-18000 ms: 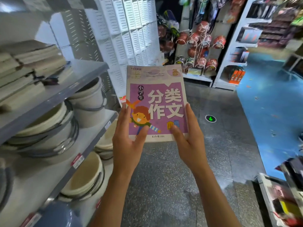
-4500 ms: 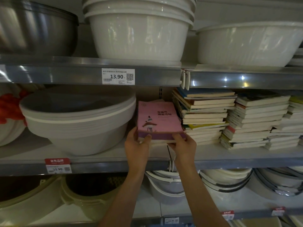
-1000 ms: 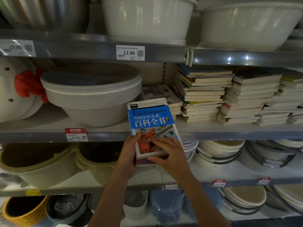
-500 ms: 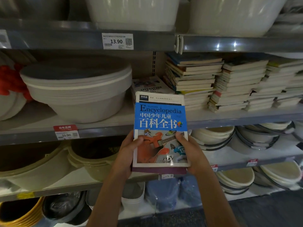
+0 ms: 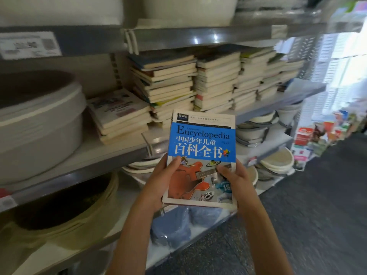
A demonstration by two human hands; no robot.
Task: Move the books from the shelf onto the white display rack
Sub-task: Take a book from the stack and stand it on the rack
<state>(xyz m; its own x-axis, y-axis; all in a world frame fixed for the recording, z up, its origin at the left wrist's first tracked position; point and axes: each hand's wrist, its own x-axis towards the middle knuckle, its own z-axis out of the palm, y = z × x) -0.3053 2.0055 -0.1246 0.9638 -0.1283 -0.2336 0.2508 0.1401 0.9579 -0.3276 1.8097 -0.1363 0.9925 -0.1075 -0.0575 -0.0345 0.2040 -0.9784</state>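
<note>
A blue Encyclopedia book [image 5: 202,143] is held up in front of the shelf, with another book's dark edge showing just beneath it. My left hand [image 5: 161,182] grips its left edge, thumb on the cover. My right hand [image 5: 235,179] grips its right edge the same way. Behind, on the grey shelf [image 5: 111,155], lie a low pile of books [image 5: 119,114] and several taller stacks [image 5: 198,80]. A white slotted rack [image 5: 341,62] shows at the far right, blurred.
Large pale basins [image 5: 37,124] fill the shelf to the left, with more bowls [image 5: 278,161] on the lower shelves. Blue bundles [image 5: 170,227] sit on the bottom shelf. Dark floor [image 5: 317,215] opens to the right, with colourful goods [image 5: 321,137] beyond.
The view has swung to the right along the shelf. Both hands have carried the Encyclopedia book away from the shelf and keep their hold on its sides.
</note>
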